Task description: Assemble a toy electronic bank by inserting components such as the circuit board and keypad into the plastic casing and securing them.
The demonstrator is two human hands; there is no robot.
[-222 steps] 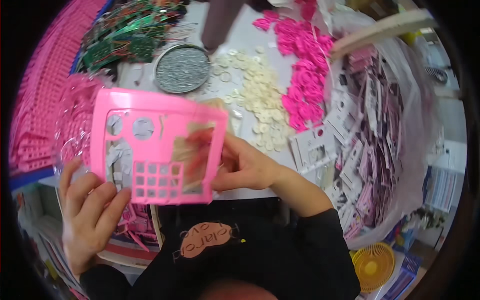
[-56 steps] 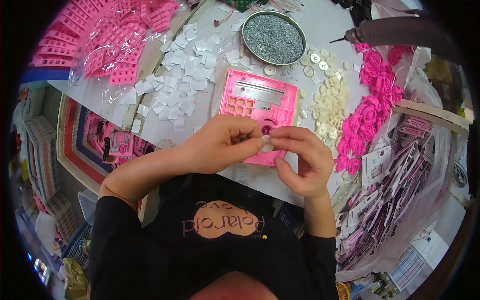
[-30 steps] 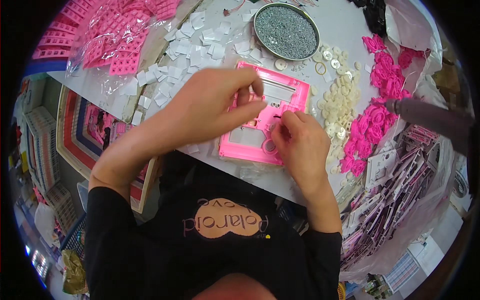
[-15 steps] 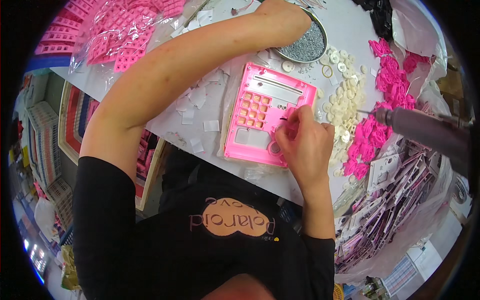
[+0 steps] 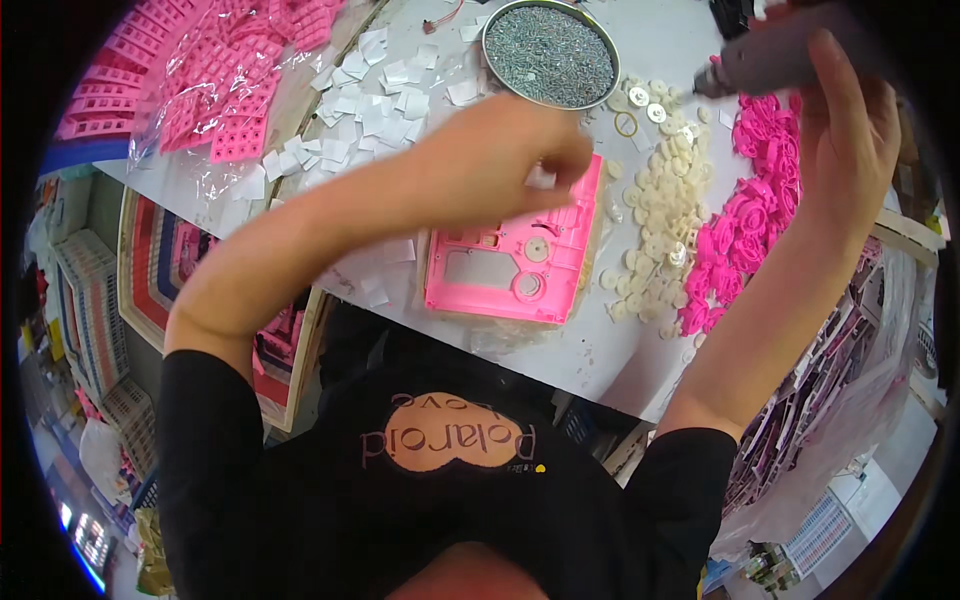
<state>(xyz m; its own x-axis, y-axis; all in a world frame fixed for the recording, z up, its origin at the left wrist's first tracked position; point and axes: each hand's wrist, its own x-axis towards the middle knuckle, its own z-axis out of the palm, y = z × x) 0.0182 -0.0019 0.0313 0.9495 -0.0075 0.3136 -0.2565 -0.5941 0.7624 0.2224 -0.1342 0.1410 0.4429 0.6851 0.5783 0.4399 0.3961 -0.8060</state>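
On the table in front of me lies a pink plastic casing (image 5: 505, 298), with a round off-white disc (image 5: 537, 249) in its lower part. My left hand (image 5: 520, 155) hangs over the casing's upper part and hides most of it. Its fingers are curled together and smeared by motion; what they hold, if anything, is hidden. Off to the right, my right hand (image 5: 850, 140) wraps round a dark electric screwdriver (image 5: 775, 55), whose tip points left above the pink parts. A round tin of small metal screws (image 5: 552, 55) stands beyond the left hand.
White slotted discs (image 5: 655, 220) lie loose right of the casing, beside a heap of bright pink parts (image 5: 745, 215). Paper squares (image 5: 375, 115) are scattered left of the tin. Bagged pink pieces (image 5: 235, 85) lie far left. A plastic bag of flat printed pieces (image 5: 800, 400) stands right.
My left hand has moved from the screw tin back over the casing. My right hand has left the casing and taken hold of the screwdriver, which is now higher up.
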